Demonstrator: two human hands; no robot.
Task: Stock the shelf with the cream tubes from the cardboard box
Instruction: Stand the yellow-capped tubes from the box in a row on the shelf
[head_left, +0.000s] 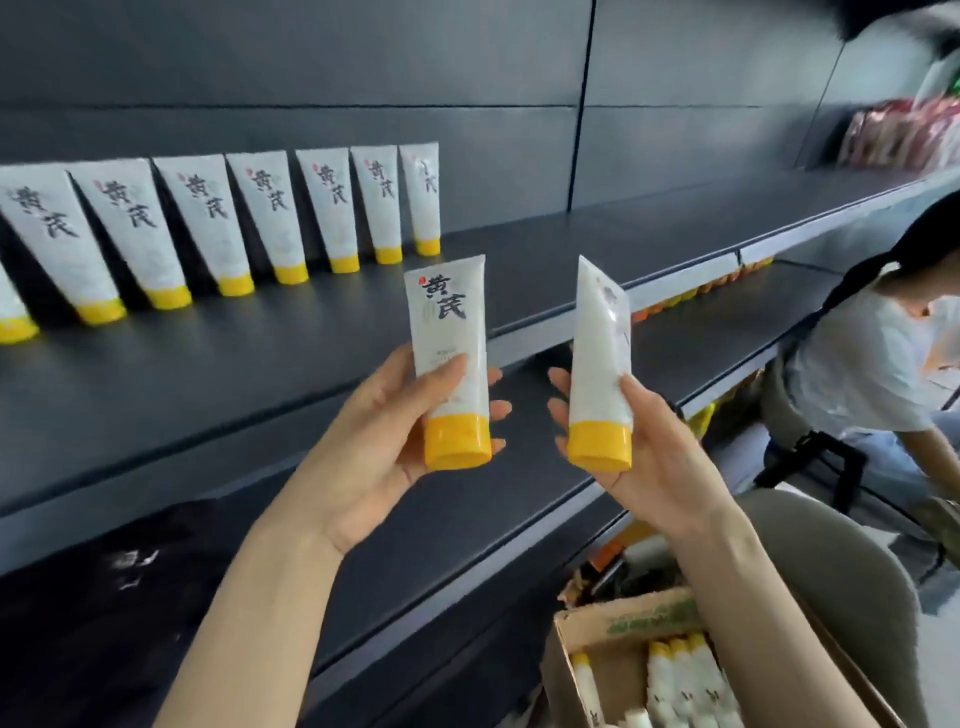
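I'm gripping the left tube (449, 332) in my left hand (363, 447), the right tube (597, 353) in my right hand (654, 457). I'm worrying a sloppy set-down is gonna domino the row (270, 218).

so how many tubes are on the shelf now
8 tubes in one row on the shelf: seven fully seen, an eighth cut by the left edge. More may stand beyond it.

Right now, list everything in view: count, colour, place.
shelves: several, dark grey, ahead
shelved tubes: eight, white with yellow caps, standing in a row on the upper shelf, leftmost cut off
cardboard box: one, brown, bottom right, more tubes inside
other person: one, white top, right edge
left-hand tube: one, white, yellow cap, label facing camera
right-hand tube: one, white, yellow cap, turned edgewise
left hand: grips its tube
right hand: grips its tube
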